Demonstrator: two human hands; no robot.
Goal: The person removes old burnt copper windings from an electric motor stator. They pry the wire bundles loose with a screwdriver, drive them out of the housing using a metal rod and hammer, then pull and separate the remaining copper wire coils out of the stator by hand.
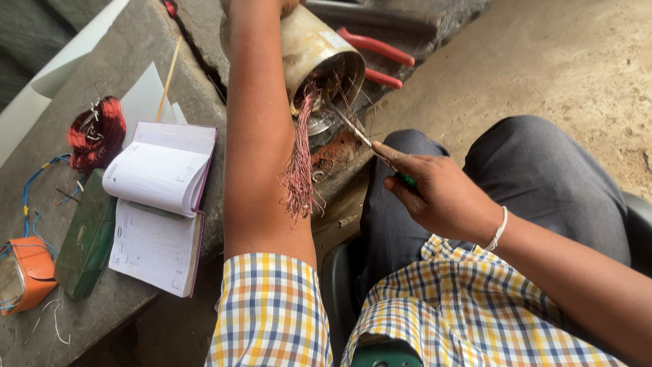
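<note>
Hands beside notebook, pliers

An open notebook lies beside a green case; red wire coil behind; red-handled pliers farther off.

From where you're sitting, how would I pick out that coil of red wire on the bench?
Start at the grey concrete bench on the left and find the open notebook lying on it. Just beyond the notebook's far left corner sits the coil of red wire, above a flat dark green box. It is the only tightly wound, glossy red bundle there; the pinkish strands spilling from the metal cylinder hang loose.
</note>
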